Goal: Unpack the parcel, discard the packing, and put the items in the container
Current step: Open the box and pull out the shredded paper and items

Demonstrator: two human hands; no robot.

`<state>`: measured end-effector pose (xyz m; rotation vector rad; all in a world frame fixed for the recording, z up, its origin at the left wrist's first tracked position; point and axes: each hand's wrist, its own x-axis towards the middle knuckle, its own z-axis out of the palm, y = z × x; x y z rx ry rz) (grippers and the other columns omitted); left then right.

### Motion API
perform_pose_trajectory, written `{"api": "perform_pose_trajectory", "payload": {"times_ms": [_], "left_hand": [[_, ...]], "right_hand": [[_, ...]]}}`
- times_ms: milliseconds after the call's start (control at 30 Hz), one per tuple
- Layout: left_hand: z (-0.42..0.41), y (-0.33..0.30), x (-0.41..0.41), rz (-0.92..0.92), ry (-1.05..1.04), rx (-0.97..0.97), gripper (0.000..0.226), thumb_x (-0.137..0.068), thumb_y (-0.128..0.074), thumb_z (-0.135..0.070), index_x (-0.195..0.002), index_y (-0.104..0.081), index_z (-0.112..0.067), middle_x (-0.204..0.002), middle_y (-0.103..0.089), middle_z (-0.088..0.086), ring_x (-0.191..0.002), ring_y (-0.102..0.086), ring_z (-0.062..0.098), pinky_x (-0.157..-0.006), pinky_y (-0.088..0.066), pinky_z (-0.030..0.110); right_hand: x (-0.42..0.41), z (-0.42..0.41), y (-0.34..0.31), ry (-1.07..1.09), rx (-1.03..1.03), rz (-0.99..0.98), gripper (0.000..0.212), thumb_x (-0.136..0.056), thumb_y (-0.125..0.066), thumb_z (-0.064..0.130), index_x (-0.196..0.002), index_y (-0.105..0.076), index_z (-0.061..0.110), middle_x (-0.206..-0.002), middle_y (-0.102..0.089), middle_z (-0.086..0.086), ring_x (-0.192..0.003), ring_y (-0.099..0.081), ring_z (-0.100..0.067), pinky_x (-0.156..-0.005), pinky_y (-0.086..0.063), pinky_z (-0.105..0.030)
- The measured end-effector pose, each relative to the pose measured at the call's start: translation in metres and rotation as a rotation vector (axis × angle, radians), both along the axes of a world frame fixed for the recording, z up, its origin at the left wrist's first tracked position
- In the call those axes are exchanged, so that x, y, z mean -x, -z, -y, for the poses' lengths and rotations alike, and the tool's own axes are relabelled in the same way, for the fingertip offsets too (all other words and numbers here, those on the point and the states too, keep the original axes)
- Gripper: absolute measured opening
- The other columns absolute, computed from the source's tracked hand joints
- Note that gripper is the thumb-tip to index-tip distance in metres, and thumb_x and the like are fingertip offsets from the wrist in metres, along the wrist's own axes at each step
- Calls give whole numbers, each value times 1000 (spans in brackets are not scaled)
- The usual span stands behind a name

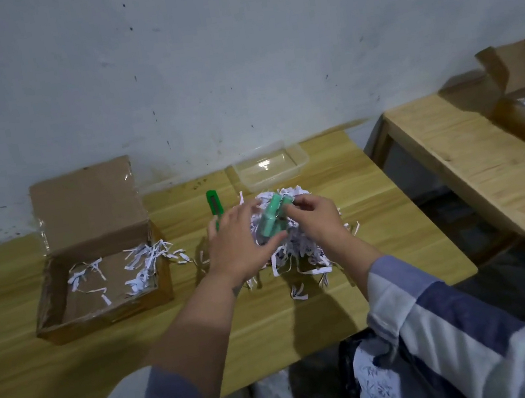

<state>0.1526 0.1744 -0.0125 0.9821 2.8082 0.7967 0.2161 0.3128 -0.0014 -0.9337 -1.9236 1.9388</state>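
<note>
Above the shredded paper (296,245) at the table's middle, we pinch the green plastic item (273,219) with both our left hand (237,243) and right hand (315,219), judging it light, stiff, best held by its sides.

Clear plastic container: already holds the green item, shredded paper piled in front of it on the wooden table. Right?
No. The head view shows the clear plastic container empty; both hands hold the green plastic item above the pile of white shredded paper on the wooden table.
</note>
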Motion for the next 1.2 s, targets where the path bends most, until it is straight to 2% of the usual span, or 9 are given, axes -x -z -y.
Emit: {"api": "perform_pose_trajectory", "payload": {"times_ms": [167,267,367,567,733,833,967,1067,1200], "left_hand": [[-1,5,0,136,-115,-107,51,-81,-62,-58,-121,-53,-29,-102,-68,-8,-89,-61,16,-90,-41,33],[5,11,8,218,-180,-132,56,-82,-55,-64,-124,-51,-28,-97,-69,-3,-80,-65,20,-77,-55,43],[11,11,11,200,-174,-105,64,-81,-52,-68,-132,-46,-30,-104,-69,-2,-87,-65,22,-85,-52,47],[2,1,6,201,-140,-136,56,-80,-66,-52,-131,-45,-43,-112,-67,-12,-100,-61,19,-95,-41,42],[-5,7,9,331,-88,-206,51,-77,-73,-41,-123,-53,-37,-96,-67,-14,-87,-64,12,-90,-51,45],[-4,9,15,285,-76,-159,23,-82,-71,-33,-105,-67,-30,-84,-63,-18,-83,-62,9,-92,-48,42],[-12,7,18,13,47,28,30,-86,-58,-49,-115,-60,-39,-122,-56,-11,-121,-43,15,-102,-28,40],[-23,12,22,13,152,167,56,-86,-51,-58,-138,-38,-44,-149,-33,-8,-139,-24,19,-114,-16,45],[-28,31,25,64,215,296,61,-85,-49,-64,-141,-34,-44,-154,-28,-11,-143,-20,18,-115,-16,46]], "right_hand": [[1,4,-5,-76,-79,6,20,-91,-59,23,-94,-72,8,-87,-71,-4,-75,-65,-12,-69,-52,-25],[3,-9,-10,-267,-575,341,40,-94,-44,48,-86,-73,22,-87,-74,1,-74,-63,-16,-84,-46,-34],[6,-16,-18,-302,-891,481,24,-83,-64,47,-69,-57,29,-76,-64,9,-73,-53,-11,-86,-31,-33],[24,-7,-34,-308,-335,66,35,-83,-70,23,-116,-62,13,-104,-64,-7,-87,-60,-16,-67,-48,-18],[27,-15,-30,-227,-230,90,28,-85,-67,14,-111,-66,6,-100,-69,-8,-74,-63,-14,-60,-49,-17],[23,-39,-32,-77,-143,31,22,-89,-62,16,-109,-65,8,-84,-67,-2,-66,-57,-12,-61,-49,-23],[25,-70,-19,136,-225,48,25,-85,-68,19,-109,-67,12,-90,-65,-2,-78,-63,-18,-72,-55,-34],[30,-90,-4,159,-449,203,25,-87,-64,21,-110,-68,12,-103,-68,-6,-92,-62,-22,-76,-48,-32],[39,-112,13,106,-615,296,22,-91,-58,13,-109,-68,6,-107,-69,-13,-97,-63,-27,-72,-40,-26]]}}
